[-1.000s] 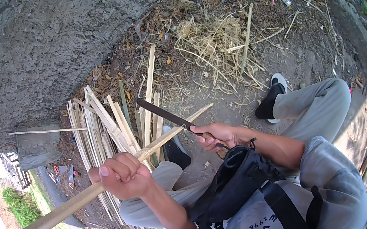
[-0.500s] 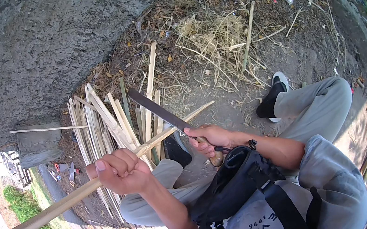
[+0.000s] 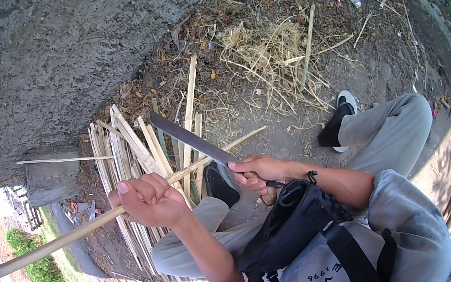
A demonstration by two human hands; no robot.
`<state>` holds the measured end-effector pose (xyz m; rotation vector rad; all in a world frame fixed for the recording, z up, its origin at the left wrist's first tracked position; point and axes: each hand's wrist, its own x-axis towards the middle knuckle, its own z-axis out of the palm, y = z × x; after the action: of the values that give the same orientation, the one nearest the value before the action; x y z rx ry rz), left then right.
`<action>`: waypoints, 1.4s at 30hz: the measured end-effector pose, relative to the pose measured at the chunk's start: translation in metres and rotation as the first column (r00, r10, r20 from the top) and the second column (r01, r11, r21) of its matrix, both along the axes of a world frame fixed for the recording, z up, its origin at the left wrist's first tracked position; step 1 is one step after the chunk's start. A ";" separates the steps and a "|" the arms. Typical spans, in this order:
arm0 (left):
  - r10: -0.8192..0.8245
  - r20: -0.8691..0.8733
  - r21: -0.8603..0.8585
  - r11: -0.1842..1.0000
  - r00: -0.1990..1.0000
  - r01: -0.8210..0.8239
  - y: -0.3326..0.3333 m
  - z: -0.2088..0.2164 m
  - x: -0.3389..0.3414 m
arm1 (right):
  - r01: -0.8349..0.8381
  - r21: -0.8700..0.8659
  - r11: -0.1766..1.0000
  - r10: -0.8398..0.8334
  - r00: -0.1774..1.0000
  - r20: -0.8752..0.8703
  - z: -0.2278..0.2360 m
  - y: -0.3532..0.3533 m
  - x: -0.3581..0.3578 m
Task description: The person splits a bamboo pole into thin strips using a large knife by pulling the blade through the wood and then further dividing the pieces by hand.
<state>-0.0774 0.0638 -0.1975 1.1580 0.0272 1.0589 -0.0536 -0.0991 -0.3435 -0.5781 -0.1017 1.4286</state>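
My left hand (image 3: 152, 200) is wrapped round a long pale bamboo strip (image 3: 58, 243), which slants from the lower left up to a thin tip near the middle. In my right hand (image 3: 256, 174) is the wooden handle of a machete (image 3: 194, 140). Its dark, wide blade points up and to the left, over the strip. Between my two hands the blade's lower part crosses close to the strip; whether they touch I cannot tell. Behind my left hand lies a bundle of split bamboo strips (image 3: 134, 145) on the ground.
A heap of dry shavings (image 3: 264, 49) lies beyond my feet, with a loose strip (image 3: 309, 48) across it. A rough stone wall (image 3: 70, 59) rises at the far left. Hand saws (image 3: 91, 210) rest on the ground at left. A black bag (image 3: 283, 225) hangs at my front.
The machete blade has swung a little to the left, its flat side now brighter. My left hand and the strip have shifted slightly upward; both grips are unchanged.
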 end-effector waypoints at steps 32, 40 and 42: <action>-0.302 0.363 -0.264 0.874 0.881 0.408 0.073 -0.029 -0.034 | 0.898 -0.313 0.310 -0.873 0.399 0.280 0.010 -0.011 0.058; -0.649 -0.406 -0.739 0.647 0.643 0.186 0.079 -0.075 -0.041 | 0.997 0.002 0.074 -0.967 0.071 0.244 0.099 -0.055 0.100; -0.697 -0.537 -0.662 0.697 0.475 0.274 0.064 -0.066 -0.037 | 0.978 0.207 0.016 -0.958 -0.044 0.283 0.123 -0.071 0.111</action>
<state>-0.1145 0.1274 -0.2635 0.9529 0.5738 -0.0827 0.0575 -0.1704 -0.2206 -0.7093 0.0895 -0.2061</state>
